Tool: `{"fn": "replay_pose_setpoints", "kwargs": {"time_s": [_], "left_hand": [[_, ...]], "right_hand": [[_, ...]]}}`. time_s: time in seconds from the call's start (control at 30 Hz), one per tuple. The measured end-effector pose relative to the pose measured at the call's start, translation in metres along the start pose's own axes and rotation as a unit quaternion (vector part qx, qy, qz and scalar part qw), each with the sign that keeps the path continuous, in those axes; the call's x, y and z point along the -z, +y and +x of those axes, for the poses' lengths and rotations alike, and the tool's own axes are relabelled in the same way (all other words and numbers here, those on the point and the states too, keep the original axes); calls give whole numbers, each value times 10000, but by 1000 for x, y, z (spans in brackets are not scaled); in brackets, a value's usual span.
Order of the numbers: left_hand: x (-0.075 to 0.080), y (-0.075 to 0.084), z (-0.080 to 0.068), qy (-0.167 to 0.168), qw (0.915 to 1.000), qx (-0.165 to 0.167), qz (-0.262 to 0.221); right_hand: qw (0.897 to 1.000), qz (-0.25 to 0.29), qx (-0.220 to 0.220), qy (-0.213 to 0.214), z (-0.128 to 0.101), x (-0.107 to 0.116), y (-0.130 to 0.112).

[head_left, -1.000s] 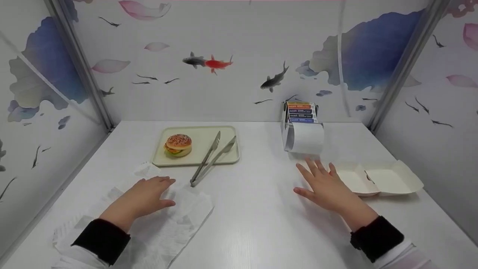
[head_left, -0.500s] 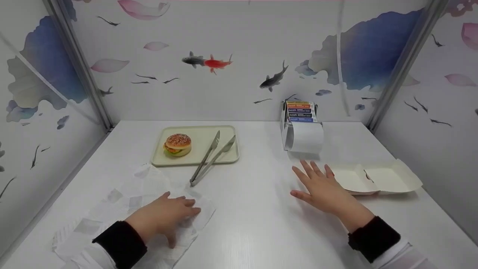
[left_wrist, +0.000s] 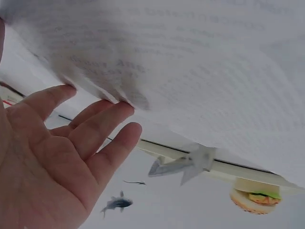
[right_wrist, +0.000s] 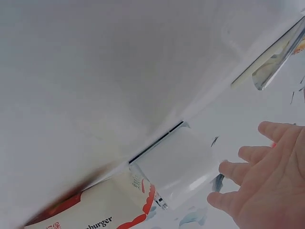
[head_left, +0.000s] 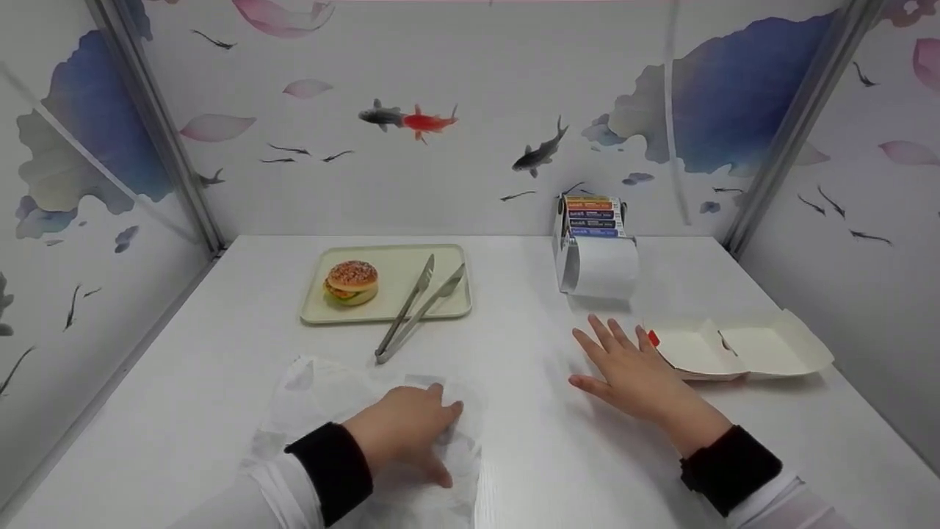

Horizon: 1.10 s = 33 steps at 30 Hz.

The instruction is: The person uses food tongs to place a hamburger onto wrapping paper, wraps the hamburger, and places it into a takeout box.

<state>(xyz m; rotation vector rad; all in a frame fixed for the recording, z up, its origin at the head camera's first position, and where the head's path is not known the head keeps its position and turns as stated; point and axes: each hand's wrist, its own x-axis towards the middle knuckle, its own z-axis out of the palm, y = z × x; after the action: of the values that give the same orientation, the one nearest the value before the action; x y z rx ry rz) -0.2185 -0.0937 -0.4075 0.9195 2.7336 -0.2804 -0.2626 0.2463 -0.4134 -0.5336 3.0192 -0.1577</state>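
My left hand (head_left: 407, 426) rests its spread fingers on a thin white printed wrapping paper (head_left: 312, 400) at the front of the table. In the left wrist view the fingertips (left_wrist: 125, 108) touch the sheet (left_wrist: 214, 71) without curling round it. Beside the left flap of an open hamburger carton (head_left: 782, 345), my right hand (head_left: 631, 378) hovers with fingers spread and nothing in it. The carton's red-edged side with print (right_wrist: 102, 210) shows in the right wrist view. Beyond the paper, a sesame-bun hamburger (head_left: 352, 281) sits on a pale tray (head_left: 393, 261).
Metal tongs (head_left: 400, 327) lie partly on the tray, their joined end on the table. A holder with several small coloured boxes and a curved white front (head_left: 606, 268) stands against the back wall. Printed walls (head_left: 470, 184) enclose the table on the left, back and right.
My left hand has moved to the right and nearer to me, and the wrapping paper has slid rightward with it, away from the tray. The right hand has stayed almost still.
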Motion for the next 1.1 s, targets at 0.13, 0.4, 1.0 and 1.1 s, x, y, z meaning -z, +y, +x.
{"fn": "replay_pose_setpoints", "kwargs": {"time_s": [0.13, 0.4, 1.0, 1.1], "left_hand": [[10, 21, 23, 165, 9997, -52, 146], [23, 52, 62, 407, 9973, 125, 597], [39, 84, 112, -16, 9941, 883, 632], [41, 91, 116, -104, 9923, 1031, 678]], "right_hand": [[10000, -7, 10, -11, -1, 0, 1], [9994, 171, 127, 271, -9, 0, 10], [9992, 79, 116, 375, -13, 0, 15], [9995, 70, 53, 313, -13, 0, 16]]}}
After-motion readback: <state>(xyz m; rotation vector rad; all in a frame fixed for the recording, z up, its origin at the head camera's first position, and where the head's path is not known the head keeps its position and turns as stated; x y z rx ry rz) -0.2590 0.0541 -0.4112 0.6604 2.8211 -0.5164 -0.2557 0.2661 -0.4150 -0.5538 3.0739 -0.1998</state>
